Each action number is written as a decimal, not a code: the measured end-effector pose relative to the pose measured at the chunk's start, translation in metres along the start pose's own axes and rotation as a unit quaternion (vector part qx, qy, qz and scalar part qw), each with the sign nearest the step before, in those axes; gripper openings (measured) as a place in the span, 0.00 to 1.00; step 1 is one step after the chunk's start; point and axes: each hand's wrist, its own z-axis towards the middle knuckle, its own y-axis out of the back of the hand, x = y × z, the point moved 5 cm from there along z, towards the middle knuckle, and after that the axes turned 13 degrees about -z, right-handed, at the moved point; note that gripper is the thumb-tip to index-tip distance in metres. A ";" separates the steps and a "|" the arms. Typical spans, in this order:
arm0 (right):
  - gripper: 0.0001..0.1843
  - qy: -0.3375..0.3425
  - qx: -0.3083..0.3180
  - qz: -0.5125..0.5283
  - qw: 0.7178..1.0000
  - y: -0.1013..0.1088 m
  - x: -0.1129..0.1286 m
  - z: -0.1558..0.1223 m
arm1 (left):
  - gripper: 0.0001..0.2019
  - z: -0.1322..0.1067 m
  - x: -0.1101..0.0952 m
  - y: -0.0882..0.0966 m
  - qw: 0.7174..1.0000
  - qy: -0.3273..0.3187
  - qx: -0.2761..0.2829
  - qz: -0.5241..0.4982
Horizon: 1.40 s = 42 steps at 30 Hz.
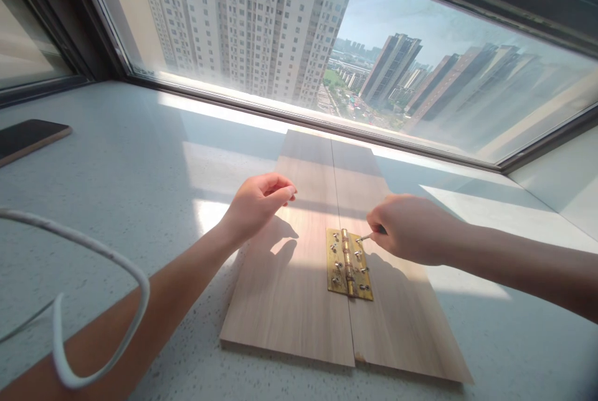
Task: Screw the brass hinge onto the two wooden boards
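A brass butt hinge (346, 269) lies across the seam between the left wooden board (299, 301) and the right wooden board (406, 320). Several silver screws stand partly raised in both its leaves. From my right hand (411, 226), closed in a fist, the thin metal shaft of a screwdriver (367, 237) reaches to the top screw of the right leaf; most of the tool is hidden by the fingers. Over the left board hovers my left hand (264, 198), thumb and fingertips pinched together. Whether anything small sits in that pinch I cannot make out.
Both boards rest on a speckled white sill (154, 164) below a dark-framed window (299, 116). A phone (32, 138) lies at the far left. The white cable (135, 270) loops in front of my left forearm.
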 end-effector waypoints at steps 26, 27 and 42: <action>0.04 -0.041 0.018 0.040 0.998 -0.003 -0.003 -0.005 | 0.08 -0.002 -0.005 -0.001 1.000 0.004 0.007 -0.004; 0.04 -0.033 0.011 0.037 0.999 -0.005 -0.002 -0.006 | 0.08 -0.002 -0.005 -0.001 1.000 0.004 0.009 -0.005; 0.08 0.058 -0.027 0.025 0.998 -0.006 0.003 0.001 | 0.09 -0.001 -0.004 -0.001 1.000 0.003 0.001 0.006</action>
